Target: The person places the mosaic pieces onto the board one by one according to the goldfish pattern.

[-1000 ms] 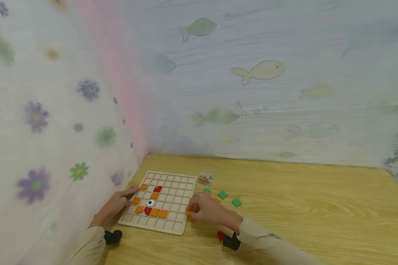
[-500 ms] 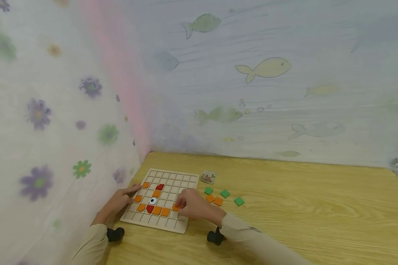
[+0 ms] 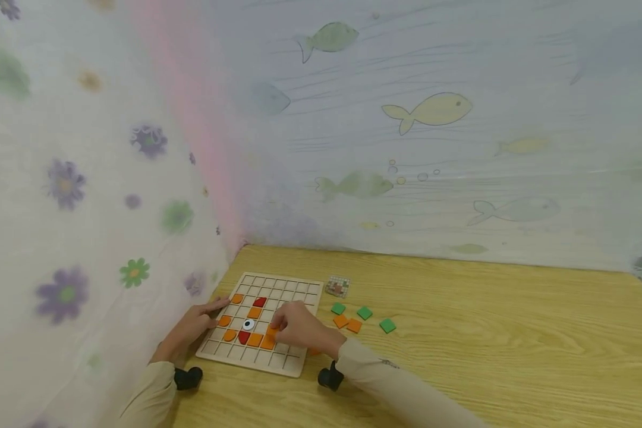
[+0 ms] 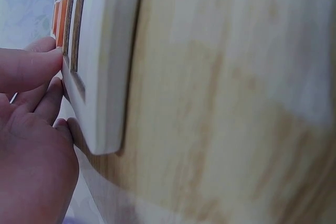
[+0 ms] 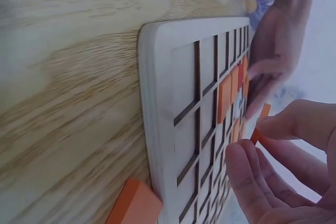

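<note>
Between thumb and fingers, my right hand [image 3: 302,328] pinches an orange square tile [image 5: 261,123] above a wooden grid board [image 3: 286,286]. In the right wrist view the held tile is tilted and apart from the grid. My left hand [image 3: 191,326] rests at the board's left edge, its thumb [image 4: 31,69] touching near an orange piece. On the grid lie rounded orange pieces [image 3: 230,335], orange squares [image 3: 254,340], two red pieces [image 3: 260,302] and a white eye piece [image 3: 248,324]. My right fingers hide some cells of the board.
Right of the board lie green tiles [image 3: 364,312] and loose orange tiles [image 3: 354,326]. Another orange tile [image 5: 135,203] lies by the board's near right edge. A small patterned card [image 3: 337,286] sits beyond. A flowered curtain [image 3: 107,238] borders the wooden table [image 3: 487,333] on the left.
My right hand has picked up an orange tile from beside the board and carried it left over the grid. My left hand keeps its place at the board's edge.
</note>
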`<state>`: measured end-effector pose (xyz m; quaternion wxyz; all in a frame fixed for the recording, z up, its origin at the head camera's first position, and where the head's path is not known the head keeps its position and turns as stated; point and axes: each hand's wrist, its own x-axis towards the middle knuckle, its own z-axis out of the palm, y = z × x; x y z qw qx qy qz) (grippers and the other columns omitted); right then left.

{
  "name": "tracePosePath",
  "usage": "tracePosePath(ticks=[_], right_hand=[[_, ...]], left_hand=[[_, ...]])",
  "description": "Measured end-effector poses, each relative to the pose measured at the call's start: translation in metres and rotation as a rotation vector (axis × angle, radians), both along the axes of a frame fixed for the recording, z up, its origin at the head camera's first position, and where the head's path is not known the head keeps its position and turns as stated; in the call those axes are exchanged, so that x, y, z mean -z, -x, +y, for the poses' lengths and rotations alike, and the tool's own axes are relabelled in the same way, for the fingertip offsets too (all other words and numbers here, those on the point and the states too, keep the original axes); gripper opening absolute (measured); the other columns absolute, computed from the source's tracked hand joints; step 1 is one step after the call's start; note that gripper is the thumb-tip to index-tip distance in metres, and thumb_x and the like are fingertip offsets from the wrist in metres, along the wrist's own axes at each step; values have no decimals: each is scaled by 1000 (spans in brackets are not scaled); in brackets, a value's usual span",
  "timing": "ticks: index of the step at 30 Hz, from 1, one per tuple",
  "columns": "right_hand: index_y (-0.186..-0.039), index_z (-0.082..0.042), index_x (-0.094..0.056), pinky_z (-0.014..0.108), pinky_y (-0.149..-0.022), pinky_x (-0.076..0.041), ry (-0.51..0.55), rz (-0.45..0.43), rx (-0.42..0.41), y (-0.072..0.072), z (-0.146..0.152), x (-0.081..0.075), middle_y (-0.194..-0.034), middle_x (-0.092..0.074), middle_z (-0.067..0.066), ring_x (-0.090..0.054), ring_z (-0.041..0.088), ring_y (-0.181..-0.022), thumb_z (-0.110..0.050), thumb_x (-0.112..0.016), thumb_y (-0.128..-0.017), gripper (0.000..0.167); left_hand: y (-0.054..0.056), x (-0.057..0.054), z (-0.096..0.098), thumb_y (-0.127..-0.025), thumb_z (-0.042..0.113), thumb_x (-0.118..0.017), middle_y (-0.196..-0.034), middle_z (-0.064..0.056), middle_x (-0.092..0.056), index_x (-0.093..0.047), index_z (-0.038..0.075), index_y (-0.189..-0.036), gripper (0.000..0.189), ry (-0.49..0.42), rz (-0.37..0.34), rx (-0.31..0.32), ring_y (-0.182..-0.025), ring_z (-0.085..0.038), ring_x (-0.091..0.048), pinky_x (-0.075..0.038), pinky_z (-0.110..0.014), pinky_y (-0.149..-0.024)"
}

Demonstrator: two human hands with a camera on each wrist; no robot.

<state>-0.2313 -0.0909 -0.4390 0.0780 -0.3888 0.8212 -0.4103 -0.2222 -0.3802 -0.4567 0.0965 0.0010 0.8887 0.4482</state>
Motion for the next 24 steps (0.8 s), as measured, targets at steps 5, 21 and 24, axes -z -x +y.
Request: tracePosePath(ticks=[5,21,24], right_hand=[[-88,-1,-73,14,-61,-46,27,-24,0,3,-10,5,-82,-65,2,-53,1,-68,1,-70,-76,13],[-87,2,-74,15,-61,-45,42,-21,52,10,-33,15,-85,-69,8,-55,4,-69,4,-67,-76,13],[-85,1,-75,15,-60,-45,42,-9,55,11,-36,16,-84,-70,9,-56,5,-70,4,-68,-76,12]], left_hand=[[-1,-1,2,-79,-7,-46,-154,-23,-15,-41,2,-142,64,2,8,0,-142,-40,-5,-10,-54,-110],[0,0,-1,-81,-6,-47,-153,-17,-22,-45,3,-141,60,-16,1,0,-142,-37,-8,-9,-54,-111],[-1,0,-2,-81,-6,-46,-153,-16,-23,-44,3,-141,61,-19,6,1,-142,-36,-9,-11,-53,-111]])
